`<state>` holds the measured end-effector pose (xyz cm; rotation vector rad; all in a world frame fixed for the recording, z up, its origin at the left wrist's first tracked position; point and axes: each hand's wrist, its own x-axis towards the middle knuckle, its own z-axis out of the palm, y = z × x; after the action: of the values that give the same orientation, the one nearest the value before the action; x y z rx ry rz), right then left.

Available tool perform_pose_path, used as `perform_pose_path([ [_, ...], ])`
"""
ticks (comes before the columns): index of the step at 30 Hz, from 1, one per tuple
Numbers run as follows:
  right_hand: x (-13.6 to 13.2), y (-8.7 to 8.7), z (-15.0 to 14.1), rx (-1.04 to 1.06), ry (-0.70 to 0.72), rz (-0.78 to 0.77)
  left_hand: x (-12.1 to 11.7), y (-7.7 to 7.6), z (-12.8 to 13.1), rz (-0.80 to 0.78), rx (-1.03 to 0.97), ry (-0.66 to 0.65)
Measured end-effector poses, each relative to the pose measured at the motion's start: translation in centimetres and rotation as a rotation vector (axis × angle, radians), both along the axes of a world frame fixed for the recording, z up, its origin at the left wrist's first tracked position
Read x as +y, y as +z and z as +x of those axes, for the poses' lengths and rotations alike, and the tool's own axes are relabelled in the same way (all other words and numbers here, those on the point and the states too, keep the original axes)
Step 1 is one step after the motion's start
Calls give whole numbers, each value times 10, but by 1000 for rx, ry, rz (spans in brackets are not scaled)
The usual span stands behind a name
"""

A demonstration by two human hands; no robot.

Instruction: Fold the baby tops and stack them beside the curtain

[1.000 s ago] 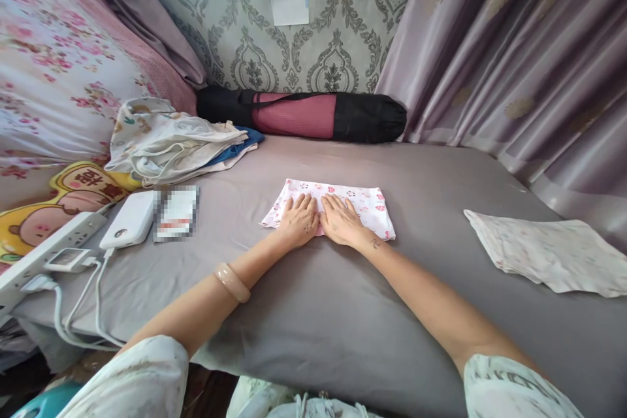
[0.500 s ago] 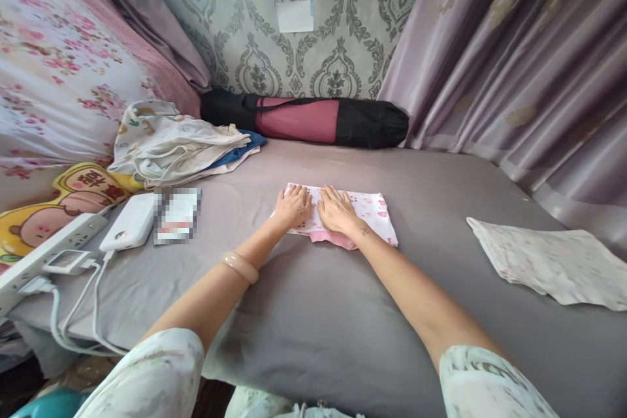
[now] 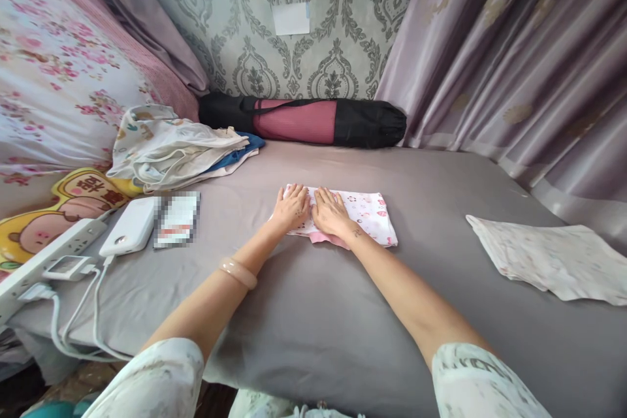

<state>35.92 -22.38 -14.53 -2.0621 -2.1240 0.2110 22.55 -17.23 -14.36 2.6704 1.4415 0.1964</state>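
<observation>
A small white cloth with a pink print [image 3: 366, 214] lies folded on the grey bed sheet [image 3: 313, 313]. Both my hands rest flat on its left part, side by side. My left hand [image 3: 292, 208] has its fingers stretched out on the cloth's left end, and a pale bangle sits on that forearm. My right hand [image 3: 331, 214] lies flat beside it, fingers spread, holding nothing. A pink edge of the cloth shows under my right wrist.
A pale printed cloth [image 3: 548, 258] lies flat at the right. A heap of clothes [image 3: 171, 147] sits at the back left, a black and pink rolled mat bag [image 3: 313, 121] against the wall. A white power bank [image 3: 130, 225], power strip [image 3: 44, 261] and cables lie at the left edge.
The cloth's near edge has been folded away from me, making it narrower. My hands moved with it and now press its left part.
</observation>
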Motion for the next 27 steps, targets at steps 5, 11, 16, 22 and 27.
perform_pose_path([
  [5, 0, -2, 0, 22, 12, -18, 0, 4, 0, -61, 68, -21],
  [11, -10, 4, 17, 17, -87, 53, -1, 5, 11, 14, 48, -74],
  [16, -13, -5, 24, -8, -132, 18, -4, -4, 18, 79, 84, -216],
  [22, -21, 3, 30, 20, -126, 16, -11, 3, 25, 44, 95, -180],
  [27, -40, 4, 43, -48, -179, 32, -30, -2, 37, 42, 70, -220],
])
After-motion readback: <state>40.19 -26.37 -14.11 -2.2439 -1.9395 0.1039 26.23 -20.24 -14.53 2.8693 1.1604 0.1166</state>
